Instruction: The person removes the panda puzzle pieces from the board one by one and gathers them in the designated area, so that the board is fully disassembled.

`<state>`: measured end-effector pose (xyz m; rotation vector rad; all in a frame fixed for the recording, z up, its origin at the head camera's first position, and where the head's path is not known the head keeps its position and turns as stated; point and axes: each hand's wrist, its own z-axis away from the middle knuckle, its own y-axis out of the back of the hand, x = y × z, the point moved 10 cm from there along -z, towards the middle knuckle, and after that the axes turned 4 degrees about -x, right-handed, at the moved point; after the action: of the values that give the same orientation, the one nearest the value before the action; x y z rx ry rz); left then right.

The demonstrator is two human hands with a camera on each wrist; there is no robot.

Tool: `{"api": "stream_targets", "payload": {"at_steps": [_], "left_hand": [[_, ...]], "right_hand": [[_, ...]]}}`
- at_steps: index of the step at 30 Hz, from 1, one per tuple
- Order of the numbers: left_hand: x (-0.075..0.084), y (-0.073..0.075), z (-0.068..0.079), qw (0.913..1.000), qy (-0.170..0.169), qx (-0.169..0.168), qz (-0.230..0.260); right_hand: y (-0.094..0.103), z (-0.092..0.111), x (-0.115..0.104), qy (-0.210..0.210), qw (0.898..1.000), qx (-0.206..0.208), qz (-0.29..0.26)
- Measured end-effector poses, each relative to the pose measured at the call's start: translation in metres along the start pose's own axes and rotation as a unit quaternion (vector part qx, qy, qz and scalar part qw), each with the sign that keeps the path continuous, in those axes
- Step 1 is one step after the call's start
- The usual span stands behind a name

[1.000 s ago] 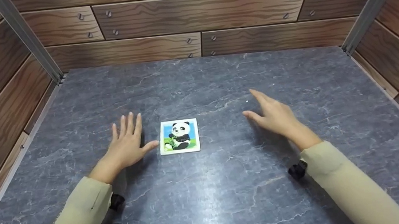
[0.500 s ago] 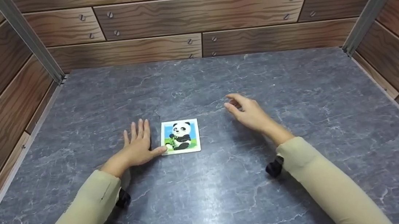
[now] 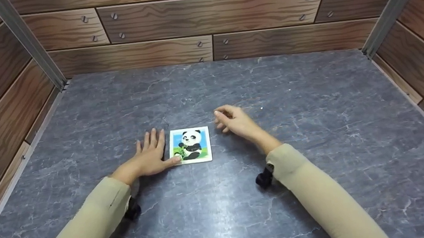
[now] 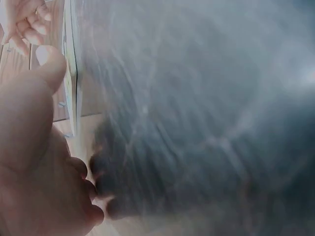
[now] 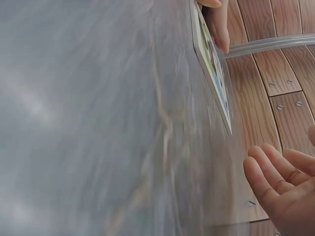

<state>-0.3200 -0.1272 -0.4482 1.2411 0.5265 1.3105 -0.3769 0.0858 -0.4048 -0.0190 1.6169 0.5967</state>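
Observation:
A square, white-edged board with a panda picture (image 3: 195, 146) lies flat on the table in the head view. My left hand (image 3: 149, 159) is at its left side, fingers straight and spread, the thumb over the lower left corner. Past the board's right edge, my right hand (image 3: 237, 122) hovers with loosely bent fingers and holds nothing. The right wrist view shows the board (image 5: 212, 66) edge-on, with the relaxed fingers of the right hand (image 5: 288, 191) apart from it. In the left wrist view, the left thumb is beside the thin board (image 4: 72, 73).
The grey marbled table (image 3: 209, 92) has a wood-patterned wall (image 3: 210, 16) behind it and similar walls at both sides. Metal posts (image 3: 27, 43) stand at the back corners. A small black device (image 3: 265, 178) sits under each sleeve cuff.
My right hand has moved left towards the board, its fingers bending more. My left hand has shifted slightly right, bringing its thumb over the board's corner. The board stays in about the same place.

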Motion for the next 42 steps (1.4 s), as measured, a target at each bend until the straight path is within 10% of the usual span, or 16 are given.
{"api": "stream_targets", "payload": {"at_steps": [23,42], "left_hand": [[-0.017,-0.022,-0.014,0.9973,0.026,-0.063,-0.026],[-0.017,-0.021,-0.016,0.9971,0.020,-0.064,-0.036]], "right_hand": [[-0.071,-0.037,-0.006,-0.047,0.991,-0.055,-0.112],[-0.099,-0.053,-0.019,-0.010,0.985,-0.096,0.143]]}}
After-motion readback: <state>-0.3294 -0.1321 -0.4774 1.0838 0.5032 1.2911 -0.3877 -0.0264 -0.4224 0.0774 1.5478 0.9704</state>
